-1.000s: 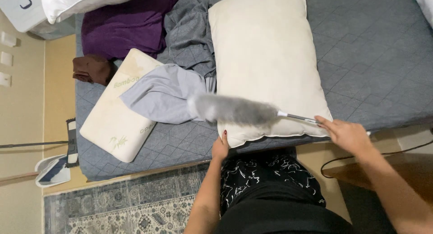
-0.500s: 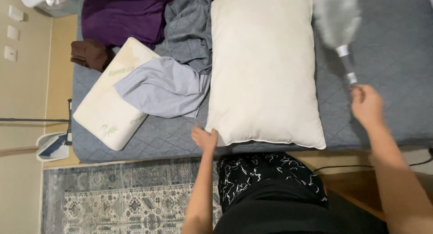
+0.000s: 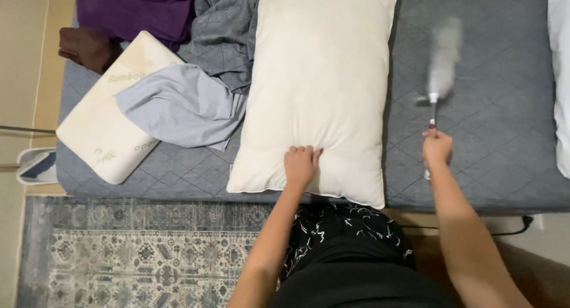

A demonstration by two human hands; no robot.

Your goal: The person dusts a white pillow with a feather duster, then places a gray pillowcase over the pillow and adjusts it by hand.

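I see my left hand resting on the near end of the large cream pillow, fingers curled over the fabric and pressing it — closed on the pillow, though how firm the pinch is I cannot tell. The pillow lies lengthwise across the middle of the bed, its lower edge reaching the bed's near edge.

My right hand is wrapped closed around the handle of a duster. The duster's fluffy grey head is blurred and sits over the bare grey quilted cover, just right of the pillow and apart from it, toward the far edge of the bed. The handle runs from the head back to the hand.

Toward the left edge of the bed lies a smaller cream pillow, set at a slant, with a pale lilac pillowcase draped over its right end. Beyond these, at the far left corner, lie a dark grey cloth, a purple cloth and a brown item that I cannot identify. A white pillow shows at the right edge of the bed.

A patterned rug covers the floor along the bed's near side.
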